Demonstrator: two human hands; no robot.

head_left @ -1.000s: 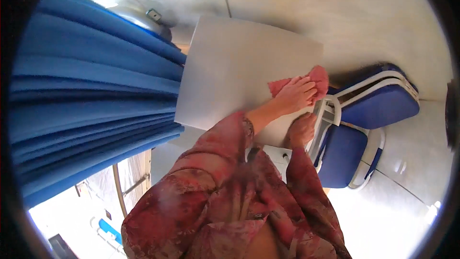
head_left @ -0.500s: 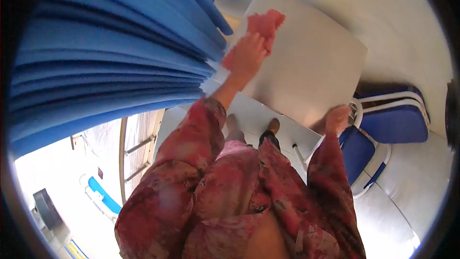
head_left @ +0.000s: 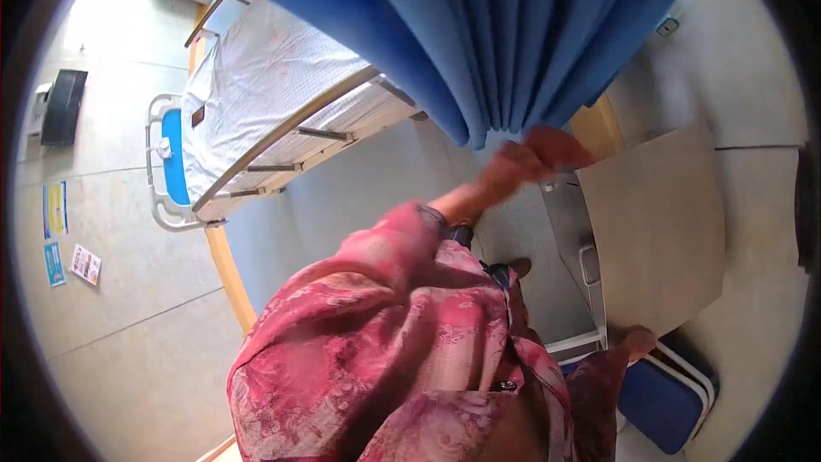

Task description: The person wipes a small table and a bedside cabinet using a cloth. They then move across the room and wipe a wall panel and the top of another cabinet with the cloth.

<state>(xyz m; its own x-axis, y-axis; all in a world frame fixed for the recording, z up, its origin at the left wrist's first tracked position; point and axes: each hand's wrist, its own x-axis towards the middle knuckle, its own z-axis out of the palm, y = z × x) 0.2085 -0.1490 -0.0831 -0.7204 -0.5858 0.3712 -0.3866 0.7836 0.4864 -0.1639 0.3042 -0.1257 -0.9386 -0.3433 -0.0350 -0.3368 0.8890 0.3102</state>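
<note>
Red cloth [head_left: 560, 149] held out where the curtain [head_left: 505, 43] meets the cabinet [head_left: 658, 222]

In the head view, the left hand [head_left: 510, 169] is closed on the cloth, though blur hides how its fingers are set. The cloth is at the far-left corner of the cabinet top, just below the curtain's hem; whether it touches either, I cannot tell. The right hand [head_left: 637, 344] is at the near corner of the top, beside a folded blue chair [head_left: 663, 406]; its finger shape is unclear.

The likeliest trouble is the cloth or knuckles catching in the hanging folds, because hem and corner sit so close. The corner could also snag the cloth if the hand swung back low. At the right, the chair frame could knock the wrist.

The top's left edge stands over a front with a metal handle [head_left: 588, 265], which a sleeve might hook. To the left, floor [head_left: 376, 180] stretches toward the bed [head_left: 274, 77], giving the left elbow room; the 2 tight sides are the curtain and the chair.
</note>
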